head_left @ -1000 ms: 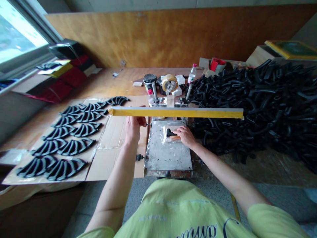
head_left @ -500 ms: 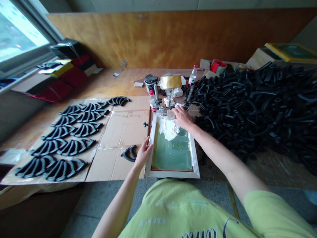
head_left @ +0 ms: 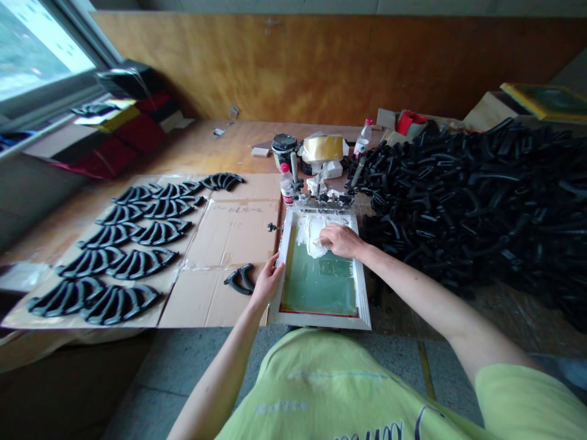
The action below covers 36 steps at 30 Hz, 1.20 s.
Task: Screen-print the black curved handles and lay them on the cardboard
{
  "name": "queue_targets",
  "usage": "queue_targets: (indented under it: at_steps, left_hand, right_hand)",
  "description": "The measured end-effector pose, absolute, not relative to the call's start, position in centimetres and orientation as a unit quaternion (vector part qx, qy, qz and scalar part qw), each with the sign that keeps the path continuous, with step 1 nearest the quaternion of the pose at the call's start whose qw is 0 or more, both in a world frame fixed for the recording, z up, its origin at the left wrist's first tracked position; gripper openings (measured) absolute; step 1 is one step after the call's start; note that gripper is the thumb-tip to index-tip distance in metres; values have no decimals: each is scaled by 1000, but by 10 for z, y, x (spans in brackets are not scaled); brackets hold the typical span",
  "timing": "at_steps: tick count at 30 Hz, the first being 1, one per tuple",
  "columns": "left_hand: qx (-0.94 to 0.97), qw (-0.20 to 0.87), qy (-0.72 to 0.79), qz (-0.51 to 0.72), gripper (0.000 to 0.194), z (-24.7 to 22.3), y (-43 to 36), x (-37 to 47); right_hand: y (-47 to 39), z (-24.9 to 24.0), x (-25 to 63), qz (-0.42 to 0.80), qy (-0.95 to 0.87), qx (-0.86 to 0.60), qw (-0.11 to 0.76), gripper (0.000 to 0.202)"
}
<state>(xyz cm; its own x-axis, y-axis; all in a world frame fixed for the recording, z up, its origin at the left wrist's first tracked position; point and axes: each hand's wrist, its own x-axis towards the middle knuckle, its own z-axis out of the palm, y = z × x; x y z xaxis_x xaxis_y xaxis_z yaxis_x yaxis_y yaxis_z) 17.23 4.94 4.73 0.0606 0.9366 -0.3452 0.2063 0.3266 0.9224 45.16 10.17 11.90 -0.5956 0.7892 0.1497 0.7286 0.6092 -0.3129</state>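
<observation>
A screen frame (head_left: 320, 322) with a green mesh lies on the table, its far end at a metal clamp (head_left: 323, 203). White paste (head_left: 313, 234) covers the far part of the mesh. My right hand (head_left: 340, 240) is closed on a small scraper (head_left: 322, 243) at the near right edge of the paste. My left hand (head_left: 269, 280) rests against the frame's left side, its fingers partly hidden. Left of it, two curved black parts (head_left: 239, 280) lie on the cardboard.
Rows of curved black parts (head_left: 142, 263) cover the left cardboard (head_left: 229, 235). A large heap of black parts (head_left: 477, 201) fills the right side. Behind the clamp stand a black tub (head_left: 284, 148) and bottles (head_left: 287, 185); boxes (head_left: 123, 140) sit at the far left.
My right hand has come from the clamp end of the frame towards me, with the scraper now over the paste. My left hand stays at the frame's left side. The view has shifted slightly.
</observation>
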Motion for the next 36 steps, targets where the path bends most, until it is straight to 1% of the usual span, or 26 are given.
queue_targets:
  at_steps: [2, 4, 6, 8, 9, 12, 13, 14, 15, 17, 19, 20, 22, 24, 27, 29, 31, 32, 34, 36]
  left_hand:
    - [474, 549, 604, 331, 76, 47, 50, 172]
    - [469, 553, 604, 331, 79, 47, 50, 172]
    - [466, 559, 602, 329, 80, 51, 50, 173]
    - [466, 567, 598, 323, 80, 60, 49, 172]
    - [468, 567, 597, 320, 80, 67, 48, 171]
    - [472, 566, 589, 333, 76, 95, 50, 166]
    - [467, 571, 584, 340, 74, 105, 53, 165]
    - [459, 578, 579, 347, 72, 115, 56, 165]
    - [450, 584, 574, 356, 72, 124, 61, 166]
    - [434, 585, 555, 401, 73, 143, 74, 172]
    - [424, 568, 504, 493, 68, 161, 90, 184]
    - [419, 560, 472, 536, 64, 170, 98, 191]
    - [412, 564, 428, 574, 58, 186, 112, 204]
    - [400, 573, 425, 575, 58, 195, 119, 213]
    - [352, 583, 447, 580, 60, 185, 108, 224]
    - [325, 646, 473, 504, 60, 164, 87, 232]
    - [297, 728, 492, 374, 60, 138, 59, 240]
    - [278, 753, 495, 333, 58, 125, 45, 243]
    - [240, 771, 502, 310, 51, 103, 23, 241]
    - [219, 746, 534, 332, 44, 84, 10, 224]
  right_hand:
    - [96, 110, 448, 80, -880, -436, 170, 20]
    - [89, 103, 448, 77, -893, -406, 180, 22]
    - [88, 103, 449, 95, -897, -392, 181, 18]
    - [100, 112, 448, 110, -880, -421, 190, 15]
    - [110, 119, 446, 112, -866, -448, 194, 18]
    - [145, 144, 445, 90, -812, -541, 198, 49]
    - [155, 152, 448, 78, -795, -566, 203, 55]
    - [163, 158, 456, 67, -778, -587, 214, 57]
    - [169, 162, 466, 59, -759, -605, 235, 54]
    - [172, 161, 495, 60, -704, -647, 287, 42]
    - [164, 148, 525, 81, -623, -711, 316, 31]
    - [157, 137, 536, 95, -585, -742, 314, 27]
    - [138, 111, 543, 126, -556, -769, 289, 21]
    - [117, 87, 532, 157, -613, -731, 257, 20]
    - [92, 69, 496, 146, -737, -634, 184, 26]
    - [79, 72, 468, 108, -763, -618, 157, 20]
    - [64, 81, 441, 79, -762, -619, 173, 14]
    - [56, 86, 429, 72, -774, -600, 188, 15]
    - [39, 93, 410, 86, -830, -513, 202, 17]
    - [27, 96, 408, 116, -869, -443, 187, 21]
